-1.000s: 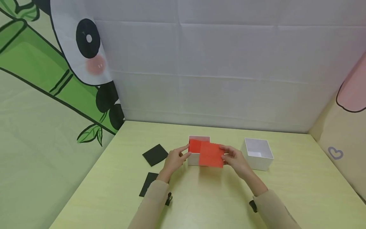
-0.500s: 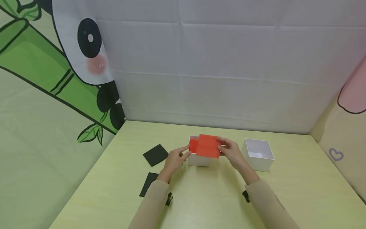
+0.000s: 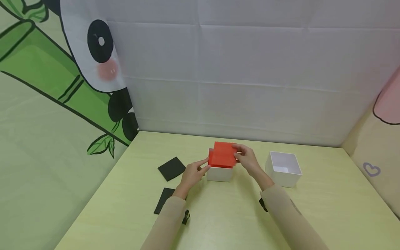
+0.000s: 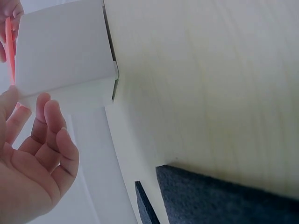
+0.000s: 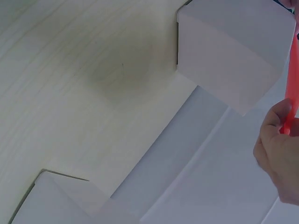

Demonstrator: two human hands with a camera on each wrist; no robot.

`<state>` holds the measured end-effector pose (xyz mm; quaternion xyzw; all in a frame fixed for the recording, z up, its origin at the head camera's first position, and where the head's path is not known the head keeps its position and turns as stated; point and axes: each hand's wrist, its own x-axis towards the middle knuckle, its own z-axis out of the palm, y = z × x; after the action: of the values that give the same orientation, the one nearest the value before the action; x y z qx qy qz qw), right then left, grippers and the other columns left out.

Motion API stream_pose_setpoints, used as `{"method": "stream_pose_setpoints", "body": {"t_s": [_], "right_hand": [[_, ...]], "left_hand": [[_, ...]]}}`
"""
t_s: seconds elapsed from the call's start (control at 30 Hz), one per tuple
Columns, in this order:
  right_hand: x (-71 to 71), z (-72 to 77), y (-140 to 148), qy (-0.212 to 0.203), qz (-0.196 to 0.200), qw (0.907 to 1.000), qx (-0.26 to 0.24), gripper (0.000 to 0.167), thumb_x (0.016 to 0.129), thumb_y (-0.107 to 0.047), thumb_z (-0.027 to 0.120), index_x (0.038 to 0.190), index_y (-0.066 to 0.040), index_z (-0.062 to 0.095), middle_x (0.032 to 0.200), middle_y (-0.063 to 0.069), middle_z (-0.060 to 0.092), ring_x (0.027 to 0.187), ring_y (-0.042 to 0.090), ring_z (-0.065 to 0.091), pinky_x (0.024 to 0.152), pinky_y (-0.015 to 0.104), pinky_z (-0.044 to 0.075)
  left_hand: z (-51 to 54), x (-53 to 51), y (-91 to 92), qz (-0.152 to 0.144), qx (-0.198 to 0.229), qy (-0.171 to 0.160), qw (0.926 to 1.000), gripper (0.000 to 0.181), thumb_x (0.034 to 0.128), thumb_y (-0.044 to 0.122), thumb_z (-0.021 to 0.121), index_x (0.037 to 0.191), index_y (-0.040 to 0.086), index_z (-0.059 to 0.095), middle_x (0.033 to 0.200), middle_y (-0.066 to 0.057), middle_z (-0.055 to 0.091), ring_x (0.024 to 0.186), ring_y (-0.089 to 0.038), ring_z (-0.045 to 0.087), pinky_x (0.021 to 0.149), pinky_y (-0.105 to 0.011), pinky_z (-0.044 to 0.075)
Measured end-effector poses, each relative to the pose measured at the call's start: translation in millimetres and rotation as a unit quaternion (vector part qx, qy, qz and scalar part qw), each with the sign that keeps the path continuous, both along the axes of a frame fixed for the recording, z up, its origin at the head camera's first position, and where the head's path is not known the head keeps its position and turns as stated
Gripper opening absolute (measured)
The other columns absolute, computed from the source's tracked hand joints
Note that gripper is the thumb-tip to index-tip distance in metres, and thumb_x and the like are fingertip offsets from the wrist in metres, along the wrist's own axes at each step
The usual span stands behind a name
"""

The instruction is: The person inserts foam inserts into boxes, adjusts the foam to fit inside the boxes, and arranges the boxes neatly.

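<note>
Red sheet (image 3: 223, 152) over white box (image 3: 219, 175), toward far edge of table (image 3: 229, 215) | right hand (image 3: 248, 160): fingers pinch sheet's right edge | left hand (image 3: 191, 176): fingers at box's left rim, grip indeterminable.

Your head view: from above, facing forward and down, farthest off — takes in table (image 3: 231, 215) and backdrop (image 3: 234, 62). Your wrist views: close, tilted sideways, past left hand (image 4: 39, 172) and right hand (image 5: 285, 158) — all share middle white box (image 3: 219, 175).

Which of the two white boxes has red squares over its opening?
The left box, nearer the left hand: red squares partly cover it, while the right box stands uncovered.
</note>
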<state>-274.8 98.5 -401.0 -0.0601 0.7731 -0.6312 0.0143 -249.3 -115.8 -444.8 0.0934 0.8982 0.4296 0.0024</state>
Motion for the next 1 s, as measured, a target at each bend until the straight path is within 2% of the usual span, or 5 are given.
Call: {"method": "stream_pose_setpoints", "body": {"t_s": [0.27,0.43,0.67,0.87,1.0], "right_hand": [[-7.3,-2.6,-6,0.011,-0.008,0.9994,0.031,0.034,0.086,0.011,0.046,0.12,0.007,0.05,0.106,0.023,0.053,0.078,0.022,0.054,0.07,0.032,0.048],[-9.4,-5.8,-9,0.007,-0.008,0.9986,0.051,0.033,0.086,0.01,0.049,0.119,0.005,0.053,0.105,0.021,0.055,0.08,0.024,0.052,0.073,0.038,0.045],[-9.0,-12.5,-11,0.002,0.0,0.996,0.089,0.032,0.085,0.009,0.051,0.116,0.003,0.056,0.105,0.017,0.056,0.089,0.026,0.05,0.071,0.024,0.044],[-9.7,-12.2,-10,0.034,0.014,0.9912,0.127,0.03,0.083,0.008,0.055,0.113,0.004,0.058,0.1,0.017,0.058,0.084,0.026,0.05,0.064,0.025,0.042],[-10.5,-12.1,-9,0.041,0.018,0.9868,0.156,0.032,0.081,0.008,0.057,0.113,0.003,0.058,0.1,0.016,0.058,0.081,0.025,0.049,0.06,0.025,0.041]], "left_hand": [[-0.8,-2.0,0.8,0.004,-0.004,-0.006,1.0,0.046,0.0867,0.033,0.058,0.13,0.02,0.049,0.068,-0.012,0.059,0.05,-0.013,0.045,0.044,-0.023,0.031],[-0.5,-1.7,0.5,-0.001,-0.004,0.008,1.0,0.046,0.0868,0.034,0.057,0.13,0.019,0.049,0.067,-0.011,0.059,0.048,-0.011,0.044,0.043,-0.023,0.031],[-2.8,-0.1,0.4,-0.007,-0.01,0.015,0.9998,0.045,0.0869,0.033,0.057,0.129,0.019,0.05,0.066,-0.01,0.058,0.048,-0.01,0.043,0.043,-0.022,0.03],[-1.1,0.3,0.6,0.0,-0.012,0.013,0.9998,0.045,0.0865,0.032,0.058,0.129,0.019,0.051,0.064,-0.007,0.056,0.048,-0.011,0.044,0.043,-0.022,0.031],[0.9,0.4,0.5,-0.002,-0.009,0.016,0.9998,0.044,0.0868,0.031,0.058,0.129,0.018,0.051,0.064,-0.008,0.056,0.048,-0.011,0.044,0.043,-0.023,0.031]]}}
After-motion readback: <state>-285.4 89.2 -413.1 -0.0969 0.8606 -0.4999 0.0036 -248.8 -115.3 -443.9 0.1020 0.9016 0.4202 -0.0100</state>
